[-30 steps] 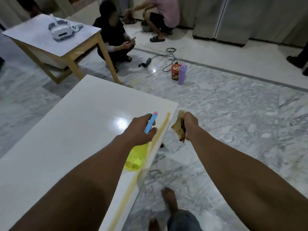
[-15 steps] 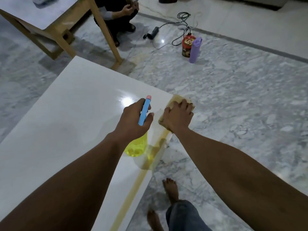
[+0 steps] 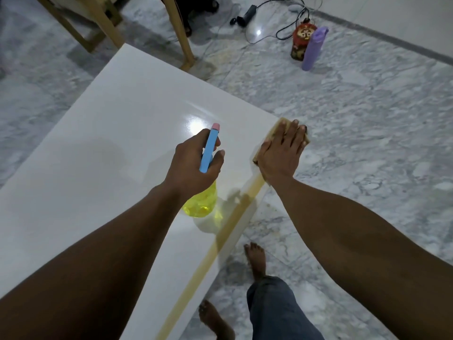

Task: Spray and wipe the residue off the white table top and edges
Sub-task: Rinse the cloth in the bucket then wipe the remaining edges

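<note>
I see my right grip (image 3: 279, 155) pressing flat, fingers straight, on the yellowish cloth (image 3: 273, 132) at the far-right corner of the bench (image 3: 98, 143), with the tan residue strip (image 3: 215, 246) running lengthwise along that bench edge toward me, while my left grip (image 3: 193, 165) holds the spray bottle (image 3: 201, 204) beside it.

A lived-in indoor room: marble floor (image 3: 367, 148), wooden table legs (image 3: 182, 28), cable (image 3: 282, 35), purple bottle (image 3: 313, 49).
</note>
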`<action>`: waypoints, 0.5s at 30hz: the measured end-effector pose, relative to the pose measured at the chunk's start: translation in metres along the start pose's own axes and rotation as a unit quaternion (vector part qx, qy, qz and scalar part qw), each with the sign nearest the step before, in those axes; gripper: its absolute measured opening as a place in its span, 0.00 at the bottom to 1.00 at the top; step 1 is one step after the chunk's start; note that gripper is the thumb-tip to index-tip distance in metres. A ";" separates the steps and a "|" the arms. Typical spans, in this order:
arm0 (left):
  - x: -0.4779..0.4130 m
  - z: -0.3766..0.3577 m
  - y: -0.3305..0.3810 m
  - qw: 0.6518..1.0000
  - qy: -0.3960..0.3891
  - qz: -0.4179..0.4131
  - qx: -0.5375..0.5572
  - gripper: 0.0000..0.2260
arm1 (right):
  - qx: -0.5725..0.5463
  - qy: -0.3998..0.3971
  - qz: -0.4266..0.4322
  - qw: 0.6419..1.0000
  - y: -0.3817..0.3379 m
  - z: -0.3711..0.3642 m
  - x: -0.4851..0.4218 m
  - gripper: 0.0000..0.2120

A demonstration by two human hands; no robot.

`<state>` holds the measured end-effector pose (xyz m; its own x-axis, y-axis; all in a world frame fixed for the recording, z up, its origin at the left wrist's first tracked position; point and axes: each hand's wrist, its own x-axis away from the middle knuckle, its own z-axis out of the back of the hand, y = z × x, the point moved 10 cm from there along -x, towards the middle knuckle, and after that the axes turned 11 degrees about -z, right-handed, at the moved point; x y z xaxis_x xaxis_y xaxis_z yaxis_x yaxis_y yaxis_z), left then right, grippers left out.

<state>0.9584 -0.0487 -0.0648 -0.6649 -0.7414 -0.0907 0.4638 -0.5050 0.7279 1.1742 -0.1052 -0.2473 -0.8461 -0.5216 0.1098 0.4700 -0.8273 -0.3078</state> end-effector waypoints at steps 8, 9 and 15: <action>0.046 0.017 -0.018 1.000 0.006 -0.003 0.023 0.09 | 0.020 -0.017 0.004 1.000 -0.001 -0.014 0.068 0.31; 0.055 0.020 -0.019 0.999 0.006 -0.009 0.030 0.10 | 0.019 -0.016 0.002 1.000 -0.001 -0.016 0.079 0.31; 0.121 0.043 -0.032 0.998 0.000 -0.033 0.055 0.12 | 0.007 0.006 0.000 1.000 -0.007 -0.023 0.165 0.31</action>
<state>0.8377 -0.1029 -0.0700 -0.6924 -0.7075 -0.1412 0.3517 -0.5018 0.7903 1.0255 -0.1811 -0.2489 -0.8494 -0.5186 0.0982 0.4731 -0.8305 -0.2939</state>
